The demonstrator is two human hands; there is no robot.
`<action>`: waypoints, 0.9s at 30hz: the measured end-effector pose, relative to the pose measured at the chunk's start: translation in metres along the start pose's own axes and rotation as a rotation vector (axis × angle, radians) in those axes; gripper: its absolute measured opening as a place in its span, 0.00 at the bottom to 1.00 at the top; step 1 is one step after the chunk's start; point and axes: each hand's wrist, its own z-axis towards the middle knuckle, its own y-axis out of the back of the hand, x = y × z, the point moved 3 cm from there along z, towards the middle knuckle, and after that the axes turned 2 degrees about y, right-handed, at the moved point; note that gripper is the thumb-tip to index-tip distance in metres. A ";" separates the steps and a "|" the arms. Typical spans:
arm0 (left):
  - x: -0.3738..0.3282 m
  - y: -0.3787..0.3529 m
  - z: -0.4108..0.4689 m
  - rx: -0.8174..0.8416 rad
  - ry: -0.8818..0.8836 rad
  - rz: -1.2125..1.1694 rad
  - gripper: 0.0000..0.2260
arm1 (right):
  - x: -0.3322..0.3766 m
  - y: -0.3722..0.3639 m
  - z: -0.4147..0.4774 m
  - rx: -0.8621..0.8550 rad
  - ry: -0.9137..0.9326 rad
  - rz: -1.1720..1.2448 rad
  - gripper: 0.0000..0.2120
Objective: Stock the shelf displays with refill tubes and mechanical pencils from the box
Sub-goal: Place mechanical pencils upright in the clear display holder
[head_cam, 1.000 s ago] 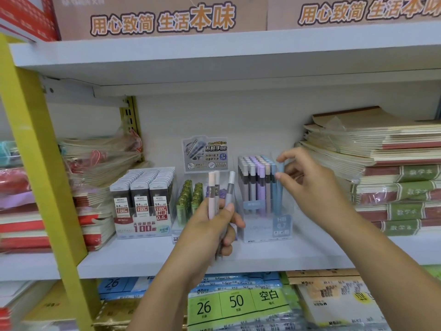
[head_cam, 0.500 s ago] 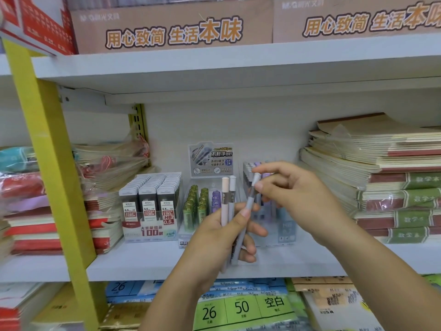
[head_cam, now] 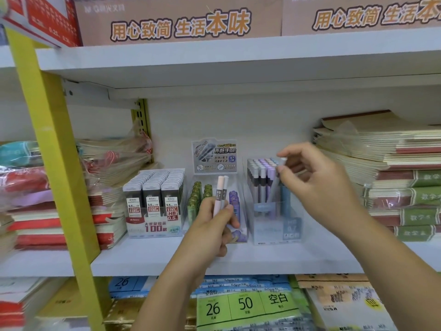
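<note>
My left hand grips two upright mechanical pencils, one pink and one white, in front of the middle display of green and purple refill tubes. My right hand pinches the top of a grey-blue mechanical pencil and holds it over the right side of the clear pencil display, which stands full of grey, purple and blue pencils. A box of 0.5 HB refill tubes stands at the left of the displays. The supply box is out of view.
The white shelf carries wrapped notebook stacks at the right and more stacks at the left. A yellow upright rises at the left. Another shelf board hangs close above. Paper packs lie below.
My right hand took one pencil from my left hand and carried it right and up to the clear pencil display. My left hand now holds two pencils instead of three.
</note>
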 end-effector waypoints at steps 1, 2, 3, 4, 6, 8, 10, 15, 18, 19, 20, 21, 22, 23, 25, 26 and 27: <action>0.000 0.000 0.000 0.007 0.006 0.004 0.04 | 0.000 -0.004 -0.001 0.017 -0.001 -0.013 0.08; 0.000 0.000 -0.001 0.012 0.010 0.008 0.04 | -0.001 -0.006 -0.002 0.022 -0.008 -0.012 0.08; -0.001 0.000 -0.001 0.016 0.010 0.011 0.04 | -0.002 -0.007 -0.002 0.016 -0.020 -0.003 0.08; -0.001 0.000 -0.002 0.021 0.005 0.013 0.04 | -0.004 -0.007 -0.001 0.008 -0.034 0.008 0.09; -0.002 0.000 -0.003 0.034 -0.009 0.019 0.05 | -0.006 -0.006 0.001 0.000 -0.064 0.031 0.11; -0.001 -0.001 -0.004 0.052 -0.020 0.037 0.07 | -0.007 -0.006 0.001 -0.004 -0.063 0.030 0.11; 0.000 -0.002 -0.004 0.066 -0.025 0.042 0.07 | -0.008 -0.008 0.001 -0.004 -0.052 0.006 0.09; 0.000 -0.001 -0.003 0.079 -0.069 0.022 0.07 | -0.009 -0.012 0.002 0.014 0.032 -0.229 0.08; 0.000 -0.001 -0.002 0.087 -0.096 0.018 0.09 | -0.010 -0.014 0.003 0.011 0.058 -0.302 0.09; 0.000 -0.001 -0.002 0.090 -0.099 0.011 0.10 | -0.011 -0.015 0.002 0.017 0.051 -0.309 0.09; -0.001 -0.001 -0.002 0.093 -0.101 0.003 0.10 | -0.012 -0.016 0.002 0.022 0.044 -0.317 0.09; -0.002 -0.002 -0.002 0.096 -0.103 -0.003 0.10 | -0.013 -0.017 0.002 0.024 0.040 -0.322 0.09; -0.003 -0.003 -0.002 0.100 -0.105 -0.003 0.11 | -0.014 -0.017 0.001 0.023 0.037 -0.326 0.09; -0.004 -0.004 -0.003 0.104 -0.109 0.001 0.11 | -0.015 -0.018 0.001 0.025 0.033 -0.334 0.09; -0.006 -0.005 -0.004 0.107 -0.119 0.028 0.11 | -0.018 -0.020 0.000 0.051 0.028 -0.350 0.09; -0.007 -0.006 -0.004 0.105 -0.125 0.047 0.11 | -0.019 -0.022 0.000 0.070 0.021 -0.354 0.09; -0.008 -0.006 -0.005 0.101 -0.131 0.063 0.11 | -0.021 -0.023 -0.001 0.086 0.006 -0.356 0.10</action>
